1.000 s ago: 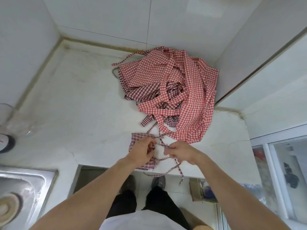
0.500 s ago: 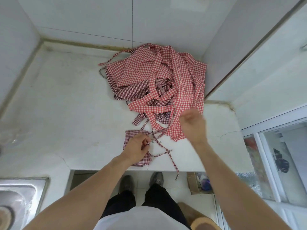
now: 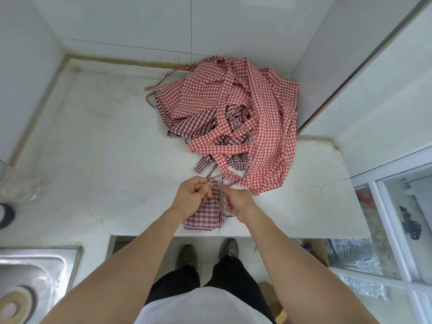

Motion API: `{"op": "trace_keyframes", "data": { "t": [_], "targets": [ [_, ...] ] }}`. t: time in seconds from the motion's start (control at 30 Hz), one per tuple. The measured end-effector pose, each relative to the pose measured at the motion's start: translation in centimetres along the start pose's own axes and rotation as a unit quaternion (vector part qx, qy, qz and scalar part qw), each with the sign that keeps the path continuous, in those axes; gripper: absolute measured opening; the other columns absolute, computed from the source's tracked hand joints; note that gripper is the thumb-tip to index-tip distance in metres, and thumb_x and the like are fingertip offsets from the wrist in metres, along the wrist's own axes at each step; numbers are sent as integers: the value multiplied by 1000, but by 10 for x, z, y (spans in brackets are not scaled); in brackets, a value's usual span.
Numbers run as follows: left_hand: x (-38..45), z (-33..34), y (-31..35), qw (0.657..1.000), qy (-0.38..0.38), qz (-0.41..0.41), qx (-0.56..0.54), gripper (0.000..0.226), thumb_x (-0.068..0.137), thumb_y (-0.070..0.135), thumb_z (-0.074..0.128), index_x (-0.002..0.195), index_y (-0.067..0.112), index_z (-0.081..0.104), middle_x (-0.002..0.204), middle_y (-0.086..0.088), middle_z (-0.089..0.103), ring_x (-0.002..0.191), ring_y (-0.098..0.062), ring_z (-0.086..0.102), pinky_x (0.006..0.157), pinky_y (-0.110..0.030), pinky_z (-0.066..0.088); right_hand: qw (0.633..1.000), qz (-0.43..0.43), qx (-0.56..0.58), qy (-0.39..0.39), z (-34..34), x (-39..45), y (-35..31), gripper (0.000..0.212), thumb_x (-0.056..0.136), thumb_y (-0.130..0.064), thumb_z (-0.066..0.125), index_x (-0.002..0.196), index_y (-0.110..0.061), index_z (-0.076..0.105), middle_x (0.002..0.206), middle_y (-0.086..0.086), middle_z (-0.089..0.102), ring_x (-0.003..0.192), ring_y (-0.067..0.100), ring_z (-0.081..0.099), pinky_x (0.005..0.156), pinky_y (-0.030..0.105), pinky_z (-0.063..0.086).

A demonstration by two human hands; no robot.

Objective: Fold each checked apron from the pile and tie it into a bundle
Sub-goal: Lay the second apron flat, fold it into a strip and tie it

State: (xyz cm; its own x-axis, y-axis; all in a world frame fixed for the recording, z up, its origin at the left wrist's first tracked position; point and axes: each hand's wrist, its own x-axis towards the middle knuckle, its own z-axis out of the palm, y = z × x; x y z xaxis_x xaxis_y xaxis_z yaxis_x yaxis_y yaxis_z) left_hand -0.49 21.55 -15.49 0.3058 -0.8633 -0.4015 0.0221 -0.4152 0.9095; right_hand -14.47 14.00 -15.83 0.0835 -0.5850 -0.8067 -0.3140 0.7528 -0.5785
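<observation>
A small folded dark-red checked apron [image 3: 205, 216] lies at the front edge of the white counter [image 3: 105, 146]. My left hand [image 3: 192, 195] rests over its top left and pinches a thin strap. My right hand [image 3: 238, 199] sits just to the right of the fold, fingers curled round the other thin strap. A strap runs from my hands up toward the pile. The pile of red and dark-red checked aprons [image 3: 233, 113] with tangled wide ties fills the back right of the counter.
A steel sink [image 3: 30, 277] sits at the lower left. A clear glass object [image 3: 18, 185] and a dark round thing [image 3: 5, 215] stand at the left edge. White walls close the back and right; a glazed cabinet [image 3: 397, 218] is at the right.
My right hand had reached up to the edge of the pile half a second ago; it has come back down beside the folded apron and now holds a strap. My left hand stayed on the fold.
</observation>
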Motion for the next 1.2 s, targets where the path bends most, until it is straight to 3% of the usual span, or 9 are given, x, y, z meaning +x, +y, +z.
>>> {"op": "trace_keyframes", "data": {
  "t": [0.13,0.23,0.43,0.7,0.77,0.87,1.0,1.1,1.2],
  "targets": [
    [-1,-1,0,1000,-5,-4,-30,16,101,5,52,97,10,67,69,3,67,64,-13,54,67,-24,50,999,29,21,-1,7,-1,6,33,93,-29,69,67,-12,57,56,5,54,43,14,43,40,23,33],
    [-1,1,1,999,-6,-10,-46,16,100,5,54,95,10,68,70,0,67,65,-14,55,69,-25,52,991,-108,36,74,12,-1,7,14,91,-21,68,77,-21,69,84,1,68,73,17,59,67,34,53],
    [7,4,2,996,-17,-17,-88,16,98,0,54,91,3,68,68,-5,65,62,-13,55,65,-23,50,975,-199,97,-25,12,-15,4,8,94,-8,56,86,-8,56,95,9,74,90,20,67,81,34,52],
    [27,15,7,978,-26,-47,-201,22,99,-4,48,82,1,61,66,-7,59,59,-17,49,64,-29,46,866,-429,-247,76,8,-11,14,13,94,-17,62,88,-17,74,77,-11,70,69,5,63,78,17,47],
    [30,19,12,976,-41,-58,-208,17,97,-4,51,89,-1,65,65,-5,59,61,-15,50,66,-27,48,856,-434,-265,92,9,-10,15,21,95,-14,59,79,-17,71,65,-16,61,58,3,56,69,16,41],
    [31,24,14,976,-56,-70,-197,15,93,-5,59,99,1,72,81,-3,71,78,-14,64,78,-25,54,864,-412,-275,89,6,-6,14,23,91,-7,57,71,-14,65,57,-16,51,55,3,47,76,18,37],
    [32,28,16,991,-56,-38,-118,19,87,-3,69,96,12,77,117,0,69,108,-12,65,90,-21,53,947,-303,-106,-22,-1,-10,4,17,85,-12,59,74,-2,67,64,10,60,64,16,53,64,33,45],
    [30,33,22,998,-56,3,-32,18,87,1,71,94,16,77,112,4,69,104,-7,64,87,-15,53,969,-231,11,-81,-10,-19,-4,23,91,-6,54,70,0,61,60,-6,60,61,3,56,62,17,44],
    [30,37,23,992,-61,78,83,16,89,5,71,101,14,78,106,4,69,97,-9,65,89,-19,53,978,-194,53,-60,-12,-16,-1,27,98,-22,54,73,-15,63,53,-19,58,51,-8,53,53,10,41]
  ]
}}
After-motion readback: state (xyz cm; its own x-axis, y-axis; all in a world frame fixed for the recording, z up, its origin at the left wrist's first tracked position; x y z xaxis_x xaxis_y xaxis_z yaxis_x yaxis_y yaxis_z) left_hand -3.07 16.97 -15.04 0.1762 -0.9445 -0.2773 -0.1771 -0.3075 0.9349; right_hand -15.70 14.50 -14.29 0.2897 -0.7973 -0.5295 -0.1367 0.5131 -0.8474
